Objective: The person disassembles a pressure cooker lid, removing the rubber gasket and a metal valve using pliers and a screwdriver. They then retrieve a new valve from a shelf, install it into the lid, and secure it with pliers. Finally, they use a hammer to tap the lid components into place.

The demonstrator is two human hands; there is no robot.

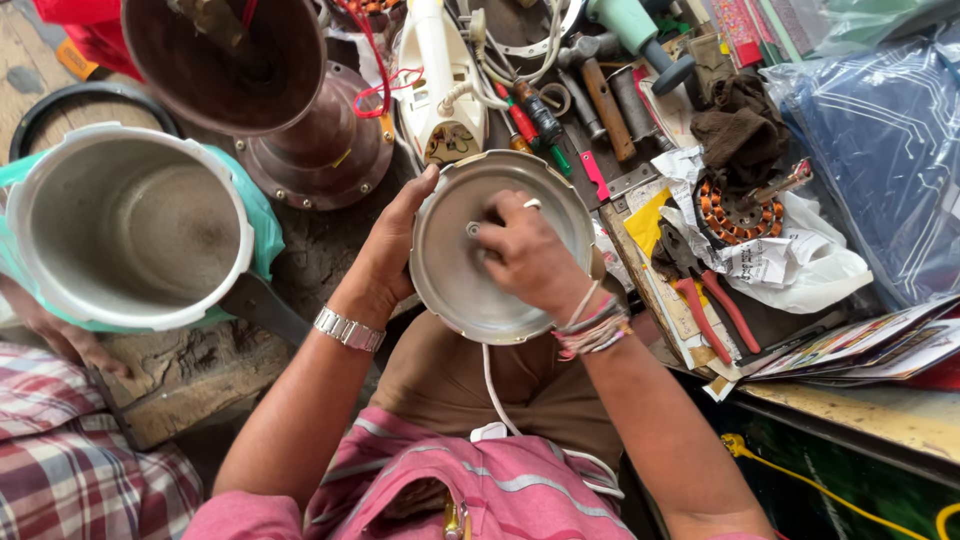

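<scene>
The left hand [392, 245] cups the left rim of a round metal lid [497, 300], fingers spread along its edge and thumb up near the top. The right hand [530, 255] lies on the lid's inner face, fingers curled tight around a small part at the centre; what it pinches there is too hidden to tell. The lid is held over the person's lap, just in front of the bench.

To the left stands an open pot [130, 225] with a black handle, another person's hand [60, 335] beneath it. Behind the lid lie a white iron [440, 90], screwdrivers [530, 120] and a brown fan housing [300, 110]. To the right, red pliers [705, 300] rest on papers beside a copper-wound coil [740, 215].
</scene>
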